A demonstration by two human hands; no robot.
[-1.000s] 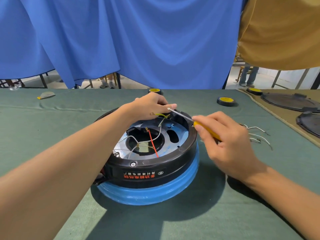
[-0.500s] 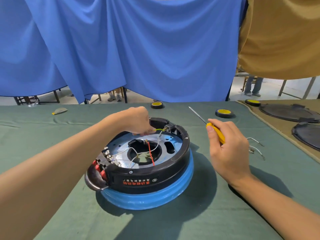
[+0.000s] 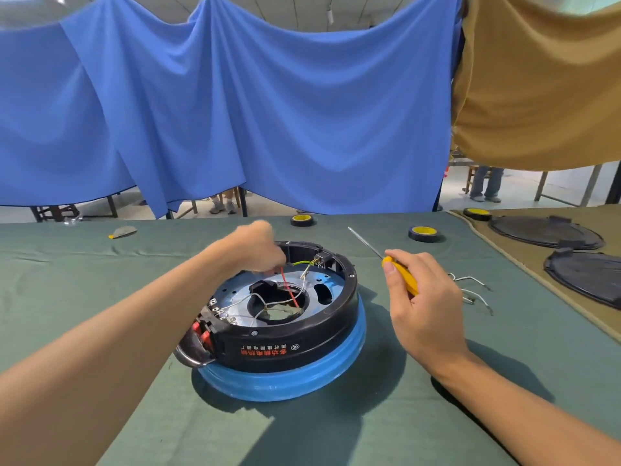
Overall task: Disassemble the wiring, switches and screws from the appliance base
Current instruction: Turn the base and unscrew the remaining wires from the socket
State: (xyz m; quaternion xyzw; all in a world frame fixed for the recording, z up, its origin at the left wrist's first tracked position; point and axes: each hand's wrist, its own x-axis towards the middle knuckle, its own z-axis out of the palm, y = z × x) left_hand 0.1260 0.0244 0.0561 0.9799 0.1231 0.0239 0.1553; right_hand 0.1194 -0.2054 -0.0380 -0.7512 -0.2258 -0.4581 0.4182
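While our left hand [image 3: 258,252] is reaching over the far-left rim of the appliance base [image 3: 285,341], its fingers are curling down into the wiring [image 3: 295,284] where the red and yellow-green strands meet. Blur is hiding which strand they are pinching. Our right hand [image 3: 425,307] is gripping the yellow handle of the screwdriver [image 3: 400,275] and holding it to the right of the base, its tip pointing toward the far edge of the tabletop [image 3: 100,284] and touching nothing. The base is sitting on a blue ring mid-tabletop.

We are judging this to be the wire-freeing step: white leads are running to the switch block [image 3: 205,326] at the base's near-left side, and a rim screw [image 3: 254,332] is sitting in place. Next we are likely needing either a steady upward pull on the pinched strand or the screwdriver tip brought in over the rim.

Bare cloth is showing left of the base and along the near edge. Loose wires [image 3: 470,290] are lying just beyond the right hand, a tape roll [image 3: 422,233] farther back, and black lids [image 3: 544,232] by the right edge.
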